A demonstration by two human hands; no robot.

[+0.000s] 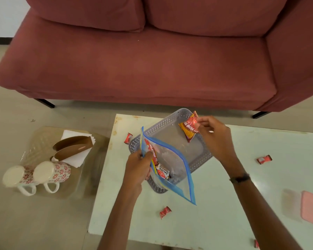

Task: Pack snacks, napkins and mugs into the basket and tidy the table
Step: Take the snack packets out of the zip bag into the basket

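Observation:
A grey perforated basket [172, 121] stands on the pale table [215, 204]. My left hand [138, 168] grips the blue rim of a clear zip bag [177, 174] held over the basket; two snack packets lie inside the bag. My right hand [213, 134] pinches a red-orange snack packet [189, 128] above the basket's far side. Small red candies lie on the table: one [128, 138] left of the basket, one [264, 159] at the right, one [165, 212] near the front. Two upside-down floral mugs [51, 173] and white napkins [76, 156] sit on a low side surface to the left.
A red sofa [152, 60] fills the space behind the table. A brown paper holder [72, 147] lies on the napkins. A clear container with a pink lid [312, 208] sits at the table's right edge. Another red candy [256, 244] shows at the bottom edge.

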